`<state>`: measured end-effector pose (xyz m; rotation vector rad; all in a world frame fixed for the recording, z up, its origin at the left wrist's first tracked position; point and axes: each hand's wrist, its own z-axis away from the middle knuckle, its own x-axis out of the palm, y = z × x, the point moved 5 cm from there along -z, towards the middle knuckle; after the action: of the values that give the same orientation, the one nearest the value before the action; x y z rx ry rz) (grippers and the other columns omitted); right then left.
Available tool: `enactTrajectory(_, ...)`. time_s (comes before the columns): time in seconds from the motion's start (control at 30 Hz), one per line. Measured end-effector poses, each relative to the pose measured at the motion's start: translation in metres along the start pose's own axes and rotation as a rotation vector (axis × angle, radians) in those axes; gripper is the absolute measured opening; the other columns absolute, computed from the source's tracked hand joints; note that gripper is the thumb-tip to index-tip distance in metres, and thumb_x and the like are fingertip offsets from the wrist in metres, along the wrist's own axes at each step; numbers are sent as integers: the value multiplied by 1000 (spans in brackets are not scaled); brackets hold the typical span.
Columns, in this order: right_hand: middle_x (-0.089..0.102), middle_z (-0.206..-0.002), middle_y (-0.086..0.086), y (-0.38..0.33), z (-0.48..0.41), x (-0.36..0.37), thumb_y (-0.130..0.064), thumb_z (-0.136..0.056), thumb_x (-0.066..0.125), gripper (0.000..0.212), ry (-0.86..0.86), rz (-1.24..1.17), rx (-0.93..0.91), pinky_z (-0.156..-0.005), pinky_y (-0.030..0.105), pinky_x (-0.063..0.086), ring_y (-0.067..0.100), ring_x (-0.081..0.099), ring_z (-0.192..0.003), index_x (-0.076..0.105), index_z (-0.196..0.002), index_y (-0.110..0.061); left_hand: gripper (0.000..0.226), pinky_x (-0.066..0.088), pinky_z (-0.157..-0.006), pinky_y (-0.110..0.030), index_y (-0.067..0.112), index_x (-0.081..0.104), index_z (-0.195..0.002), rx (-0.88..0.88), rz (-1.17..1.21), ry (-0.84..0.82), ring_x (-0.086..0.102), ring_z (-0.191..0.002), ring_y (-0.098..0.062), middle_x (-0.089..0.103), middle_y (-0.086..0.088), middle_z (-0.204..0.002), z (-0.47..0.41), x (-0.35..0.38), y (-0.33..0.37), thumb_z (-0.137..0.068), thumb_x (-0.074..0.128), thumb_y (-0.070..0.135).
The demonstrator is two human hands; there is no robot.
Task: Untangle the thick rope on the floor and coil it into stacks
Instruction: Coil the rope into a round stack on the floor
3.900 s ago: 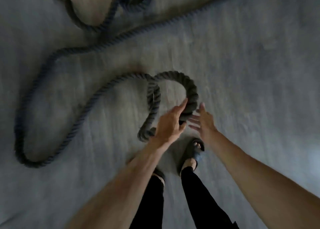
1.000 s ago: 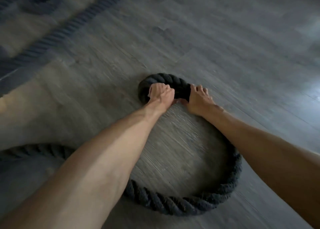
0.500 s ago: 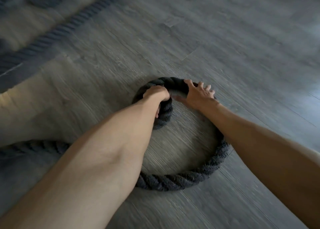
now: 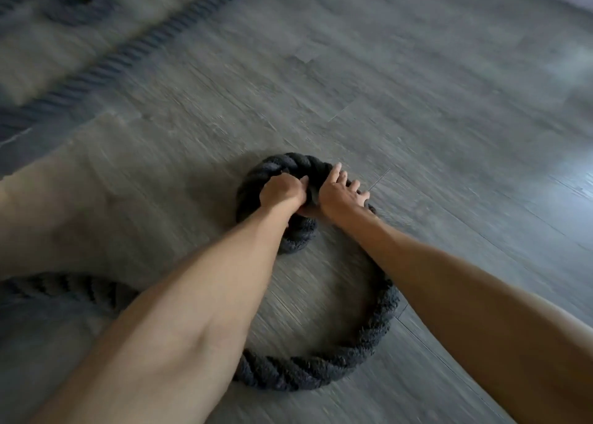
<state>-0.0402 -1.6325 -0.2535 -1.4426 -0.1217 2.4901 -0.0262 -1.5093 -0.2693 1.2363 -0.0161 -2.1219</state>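
You are at the very start of the coiling. The thick rope (image 4: 321, 372) makes one flat ring on the floor (image 4: 417, 102), in the lower middle of the frame. It curves from under your left forearm, round the bottom and up the right side to your hands at the centre. A short curl of rope (image 4: 298, 237) turns inward just below your wrists, inside the ring. Whether it is the rope's end tucked in or the start of a second turn, I cannot tell.

Your left hand (image 4: 282, 192) is clenched round the rope at the top of the ring, knuckles up. Your right hand (image 4: 340, 192) lies just beside it, almost touching. Its fingers (image 4: 345, 179) are spread and fairly straight across the rope, pressing it down rather than wrapping it.

So one layer is laid, or nearly so, and nothing is stacked on it yet. Most of the work seems to be ahead of you. A tail (image 4: 64, 287) leaves the ring toward the left edge of the frame. A long blurred stretch (image 4: 128, 57) runs diagonally through the upper left. What looks like a loose loop (image 4: 64, 3) sits in the top left corner, too smeared to read. I judge that all of that slack needs drawing in and laying round on top of this ring.
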Motion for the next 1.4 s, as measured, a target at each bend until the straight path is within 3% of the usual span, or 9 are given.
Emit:
enactTrajectory(0.17,25,-161,8,-2,-2,-1,-49,-75,82,117,37,-23,-133,-115,60,22,38,24,-145,10,-157,-6,57,50,-81,-37,4,68,-106,312,-299,302,64,-105,-33,69,-16,-111,20,-17,-2,-98,41,54)
enactTrajectory(0.3,34,-159,5,-2,-5,-1,-38,-86,74,95,83,14,-308,-114,53,25,32,30,-143,16,-158,-13,47,47,-86,-40,9,53,-121,497,-452,495,59,-111,-30,62,-14,-117,19,-41,9,-92,58,46)
enactTrajectory(0.43,47,-149,12,0,-5,0,-32,-90,70,87,76,-1,-432,-110,45,29,32,38,-137,18,-158,-14,74,20,-116,-50,13,23,-150,710,-510,174,24,-142,-34,26,-17,-154,-1,-29,8,-92,61,40)
enactTrajectory(0.57,54,-132,18,4,-2,-2,-28,-89,73,77,94,-81,-433,-102,43,37,35,48,-125,27,-147,-7,90,21,-117,-44,15,8,-156,748,-509,-101,19,-146,-32,22,-13,-158,-7,-24,9,-91,62,45)
enactTrajectory(0.8,38,-146,16,16,12,2,-32,-93,68,72,226,-37,-307,-111,50,35,34,35,-136,29,-147,-4,103,27,-114,-53,7,2,-155,605,-710,41,17,-145,-42,16,-25,-157,4,-17,-12,-86,44,71)
enactTrajectory(0.9,20,-158,12,32,15,9,-37,-91,67,88,242,64,-164,-111,65,27,33,20,-145,13,-155,-9,99,34,-107,-47,-2,12,-152,494,-711,217,33,-138,-43,31,-31,-149,20,-15,-17,-90,37,71)
enactTrajectory(1.0,15,-159,17,52,15,0,-50,-87,68,104,176,-59,66,-109,65,28,40,18,-146,1,-158,-12,95,42,-95,-40,-2,16,-151,462,-713,297,55,-120,-36,57,-24,-129,27,-13,-14,-92,34,70)
enactTrajectory(1.27,16,-158,21,59,18,-5,-42,-85,75,114,109,-152,280,-102,58,36,40,22,-142,-5,-158,-9,85,49,-93,-41,3,42,-141,189,-554,94,53,-123,-31,44,-12,-133,21,-10,-11,-91,35,72)
enactTrajectory(1.4,19,-158,18,61,16,-6,-36,-86,76,106,125,-153,238,-99,57,38,40,24,-140,2,-158,-11,98,46,-94,-49,4,31,-146,52,-487,61,53,-121,-35,44,-11,-136,15,-2,-21,-84,33,79)
